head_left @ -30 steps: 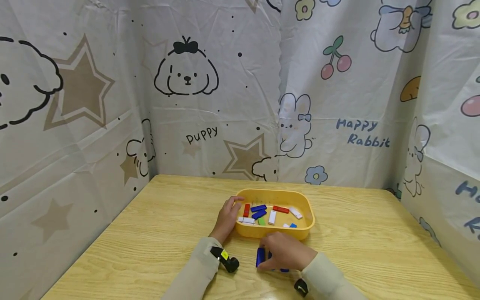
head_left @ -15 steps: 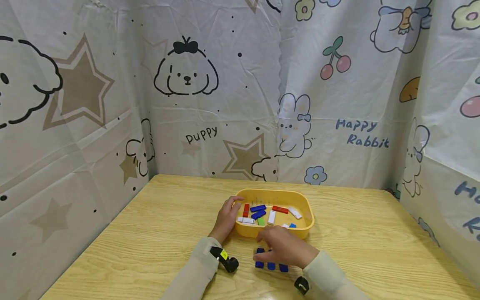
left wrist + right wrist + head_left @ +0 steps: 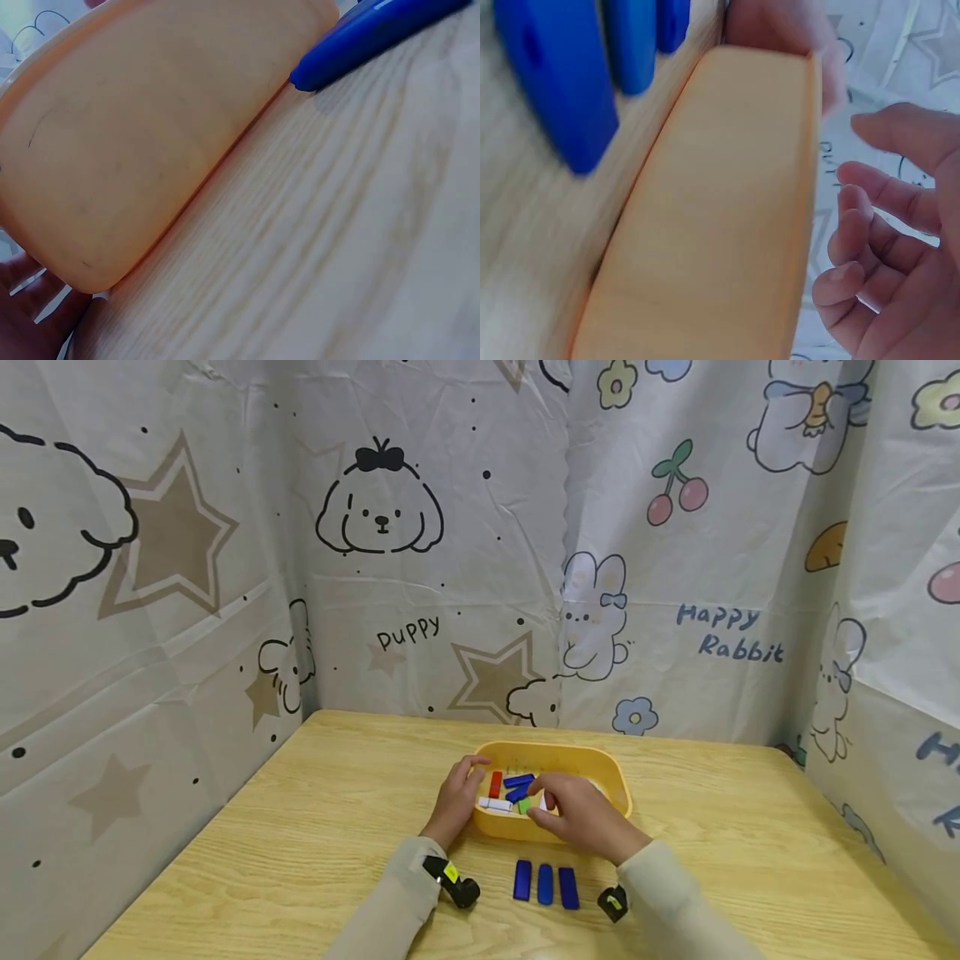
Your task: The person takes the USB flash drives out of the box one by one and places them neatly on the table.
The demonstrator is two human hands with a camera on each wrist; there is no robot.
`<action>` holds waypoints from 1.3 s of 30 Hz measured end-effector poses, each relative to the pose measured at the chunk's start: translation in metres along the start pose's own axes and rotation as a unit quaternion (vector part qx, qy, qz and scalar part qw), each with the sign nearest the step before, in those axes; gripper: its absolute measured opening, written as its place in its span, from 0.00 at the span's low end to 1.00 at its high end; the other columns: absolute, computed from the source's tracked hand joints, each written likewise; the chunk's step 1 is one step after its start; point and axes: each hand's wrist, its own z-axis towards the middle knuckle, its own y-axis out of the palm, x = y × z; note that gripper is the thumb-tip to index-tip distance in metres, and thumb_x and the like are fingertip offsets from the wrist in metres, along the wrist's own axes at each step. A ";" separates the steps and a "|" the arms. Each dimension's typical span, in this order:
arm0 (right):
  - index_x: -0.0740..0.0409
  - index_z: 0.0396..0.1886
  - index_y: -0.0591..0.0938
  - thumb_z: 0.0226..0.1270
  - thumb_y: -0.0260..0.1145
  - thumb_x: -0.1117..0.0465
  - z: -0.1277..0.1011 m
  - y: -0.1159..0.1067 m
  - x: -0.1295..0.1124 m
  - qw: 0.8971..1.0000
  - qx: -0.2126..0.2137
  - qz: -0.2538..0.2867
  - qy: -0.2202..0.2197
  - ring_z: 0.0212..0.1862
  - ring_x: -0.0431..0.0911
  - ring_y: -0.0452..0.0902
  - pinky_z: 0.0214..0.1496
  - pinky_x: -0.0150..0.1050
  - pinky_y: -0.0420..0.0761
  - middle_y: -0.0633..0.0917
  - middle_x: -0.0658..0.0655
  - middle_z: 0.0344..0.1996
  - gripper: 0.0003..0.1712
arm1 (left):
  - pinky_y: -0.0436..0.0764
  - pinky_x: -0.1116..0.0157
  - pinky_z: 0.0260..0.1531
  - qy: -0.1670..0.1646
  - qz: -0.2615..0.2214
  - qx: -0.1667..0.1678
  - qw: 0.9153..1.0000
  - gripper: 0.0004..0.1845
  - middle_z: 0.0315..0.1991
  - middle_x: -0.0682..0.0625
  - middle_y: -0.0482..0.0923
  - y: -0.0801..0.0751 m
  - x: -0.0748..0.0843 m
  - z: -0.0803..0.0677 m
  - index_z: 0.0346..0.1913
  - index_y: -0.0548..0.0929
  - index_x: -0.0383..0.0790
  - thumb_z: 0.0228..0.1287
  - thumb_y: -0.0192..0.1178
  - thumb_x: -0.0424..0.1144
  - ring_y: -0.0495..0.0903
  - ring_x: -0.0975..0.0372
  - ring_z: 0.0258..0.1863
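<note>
Blue blocks, three of them, lie side by side with gaps between on the table, just near of the yellow basin. Inside the basin, at its left, are a red block, a white block, a green block and more blue pieces. The left hand seems to hold the basin's left end, fingers outside and thumb by the rim. The right hand is over the basin, fingers loosely bent, thumb apart, nothing in its grasp. The step in hand looks like reaching for another piece; the next move likely calls for lowering the fingertips and pinching one block cleanly, leaving its neighbours undisturbed.
</note>
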 end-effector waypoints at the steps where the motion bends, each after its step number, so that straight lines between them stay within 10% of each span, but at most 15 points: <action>1: 0.51 0.42 0.82 0.61 0.70 0.55 0.002 0.000 0.002 1.000 -0.005 -0.004 0.010 0.24 0.37 0.66 0.26 0.31 0.70 0.73 0.46 0.22 0.11 | 0.63 0.47 0.63 -0.001 0.000 0.001 1.000 0.15 0.58 0.43 0.73 0.000 0.000 0.000 0.53 0.78 0.46 0.71 0.47 0.43 0.68 0.50 0.62; 14: 0.56 0.47 0.81 0.61 0.70 0.57 0.026 0.013 0.020 0.994 -0.029 0.026 0.098 0.35 0.45 0.72 0.39 0.38 0.76 0.80 0.54 0.35 0.16 | 0.63 0.46 0.63 -0.009 -0.002 -0.003 1.000 0.14 0.59 0.43 0.72 0.001 0.000 -0.004 0.53 0.77 0.45 0.71 0.46 0.42 0.68 0.49 0.63; 39: 0.55 0.46 0.83 0.59 0.70 0.56 0.056 0.044 0.031 0.989 -0.061 -0.004 0.133 0.41 0.48 0.72 0.50 0.47 0.77 0.79 0.57 0.41 0.16 | 0.64 0.46 0.61 -0.003 -0.013 -0.005 1.000 0.13 0.58 0.43 0.72 0.001 0.002 -0.002 0.53 0.78 0.46 0.72 0.47 0.42 0.69 0.49 0.62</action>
